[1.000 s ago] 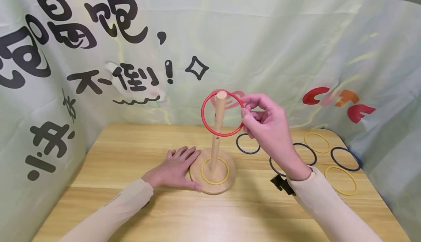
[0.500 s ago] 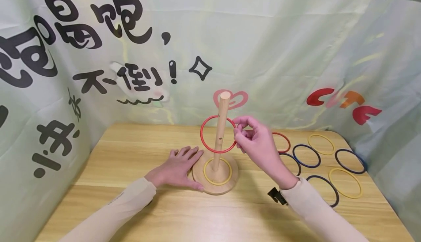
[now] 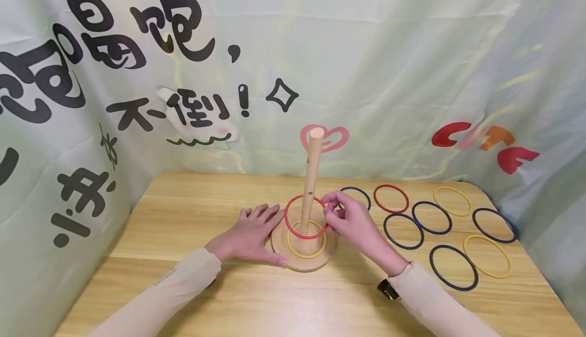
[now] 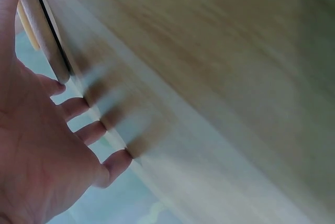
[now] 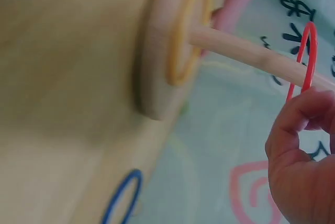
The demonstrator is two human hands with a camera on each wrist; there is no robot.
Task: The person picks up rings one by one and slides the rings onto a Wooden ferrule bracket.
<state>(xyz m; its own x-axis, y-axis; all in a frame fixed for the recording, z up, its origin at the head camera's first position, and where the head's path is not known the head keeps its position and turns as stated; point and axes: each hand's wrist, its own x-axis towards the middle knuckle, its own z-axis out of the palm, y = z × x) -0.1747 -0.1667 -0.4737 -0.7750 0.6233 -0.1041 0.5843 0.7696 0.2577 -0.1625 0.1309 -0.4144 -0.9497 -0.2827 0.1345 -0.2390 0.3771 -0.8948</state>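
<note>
In the head view, my right hand pinches the right edge of a red ring between thumb and fingers. The ring encircles the lower part of a round wooden post. A yellow ring lies around the post's foot on the round wooden base. In the right wrist view, the red ring stands apart from the base, above the yellow ring. My left hand rests at the base's left side, fingers spread. The left wrist view shows its fingertips down on the tabletop.
On the table, right of the post, lie several blue rings, another red ring and two yellow rings. A printed cloth hangs behind the table and along its sides.
My right hand has lowered the red ring from the top of the post to near its foot. The left hand has stayed at the base. The head view has shifted slightly.
</note>
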